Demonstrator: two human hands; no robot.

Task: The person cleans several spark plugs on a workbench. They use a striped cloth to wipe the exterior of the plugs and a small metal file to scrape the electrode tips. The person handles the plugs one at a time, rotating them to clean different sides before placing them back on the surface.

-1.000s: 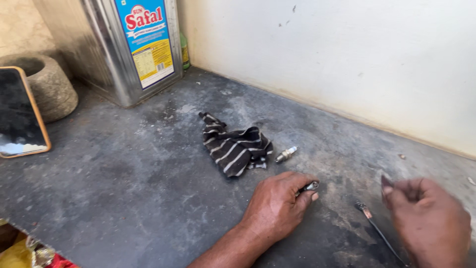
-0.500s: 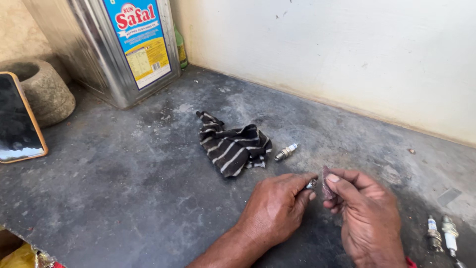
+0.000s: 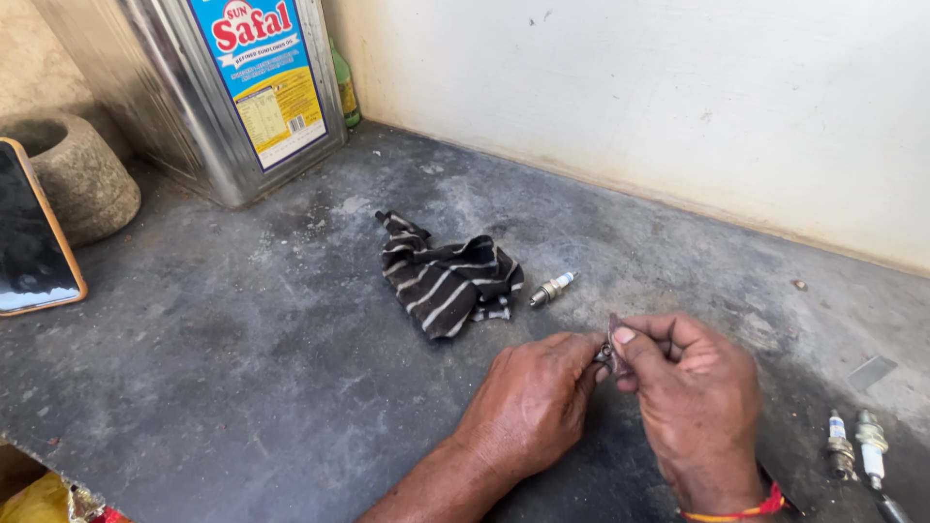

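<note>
Left hand [image 3: 531, 407] and right hand [image 3: 699, 397] both pinch a small spark plug [image 3: 607, 353] over the worktop [image 3: 242, 368]; slack fingers could drop it.

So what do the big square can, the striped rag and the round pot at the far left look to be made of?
The square can looks like tin-plated sheet metal: shiny, reflective sides with a glued paper label. The striped rag looks like soft woven cloth, crumpled into folds, dark with pale stripes. The round pot seems to be rough stone or cement, grey, matt and grainy; which one cannot be told.
</note>
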